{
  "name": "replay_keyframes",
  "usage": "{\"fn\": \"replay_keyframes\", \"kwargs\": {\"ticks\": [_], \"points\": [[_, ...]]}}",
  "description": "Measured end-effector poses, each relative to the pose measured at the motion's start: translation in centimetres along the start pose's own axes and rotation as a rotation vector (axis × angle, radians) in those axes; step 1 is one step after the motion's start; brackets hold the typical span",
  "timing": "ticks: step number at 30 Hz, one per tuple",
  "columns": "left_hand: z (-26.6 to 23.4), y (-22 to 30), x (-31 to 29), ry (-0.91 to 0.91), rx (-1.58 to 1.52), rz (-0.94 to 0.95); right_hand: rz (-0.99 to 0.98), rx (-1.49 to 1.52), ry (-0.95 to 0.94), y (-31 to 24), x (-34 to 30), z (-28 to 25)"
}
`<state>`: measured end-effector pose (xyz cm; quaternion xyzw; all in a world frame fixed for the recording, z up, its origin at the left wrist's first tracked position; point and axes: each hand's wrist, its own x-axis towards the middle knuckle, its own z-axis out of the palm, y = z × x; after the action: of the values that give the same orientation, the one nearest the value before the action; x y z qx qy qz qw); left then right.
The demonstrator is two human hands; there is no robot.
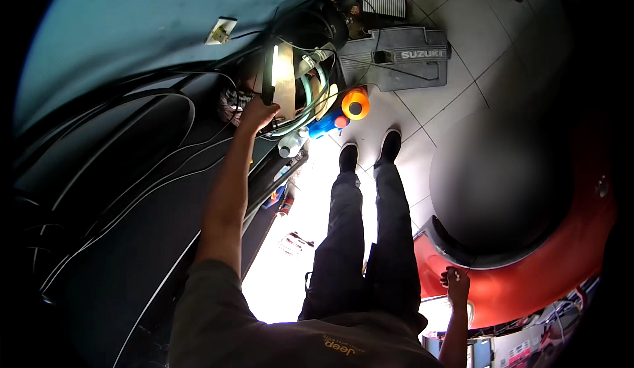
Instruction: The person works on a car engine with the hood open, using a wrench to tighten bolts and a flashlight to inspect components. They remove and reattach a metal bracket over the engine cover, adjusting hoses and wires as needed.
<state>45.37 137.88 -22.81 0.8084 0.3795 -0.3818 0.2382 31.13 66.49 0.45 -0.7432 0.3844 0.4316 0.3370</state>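
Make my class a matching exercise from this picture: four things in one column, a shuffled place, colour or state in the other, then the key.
1. Lamp
2. Plastic cover
3. Wall socket
4. Right hand

A. On the blue wall
B. Near the red car panel
C. Lit, in the left hand
D. Grey, on the tiled floor

Pairs: 1-C, 2-D, 3-A, 4-B

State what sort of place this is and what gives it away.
Probably a vehicle workshop: a glossy red curved car body panel at right, a grey ribbed plastic engine cover on the grey tiled floor, and what looks like a white pleated rectangular filter near it.
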Motion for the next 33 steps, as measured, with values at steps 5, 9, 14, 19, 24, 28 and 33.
{"fn": "replay_keyframes", "kwargs": {"ticks": [5,9,14,19,24,28,33], "points": [[-7.2,2.4,-6.3,-0.120,-0.610,0.469,-0.075,0.046,-0.067,-2.4,0.2,2.5],[-10.9,5.3,-9.9,-0.112,-0.741,0.577,-0.155,0.110,-0.103,-3.2,0.0,4.3],[-11.3,3.4,-8.7,0.186,-0.474,0.590,-0.224,0.116,-0.104,-6.6,-2.0,6.4],[-12.0,-0.9,-9.1,0.329,-0.573,0.637,-0.272,0.096,-0.132,-5.7,-3.4,7.5],[-19.0,6.6,-25.8,0.289,-1.102,0.953,-0.299,0.103,-0.115,-4.1,-4.5,8.1],[-24.5,10.1,-38.8,0.711,-0.907,1.109,-0.382,0.205,-0.121,-4.1,-5.1,8.3],[-30.0,11.2,-50.3,0.631,-0.987,1.463,-0.513,0.230,-0.055,-4.1,-6.2,7.9]]}}
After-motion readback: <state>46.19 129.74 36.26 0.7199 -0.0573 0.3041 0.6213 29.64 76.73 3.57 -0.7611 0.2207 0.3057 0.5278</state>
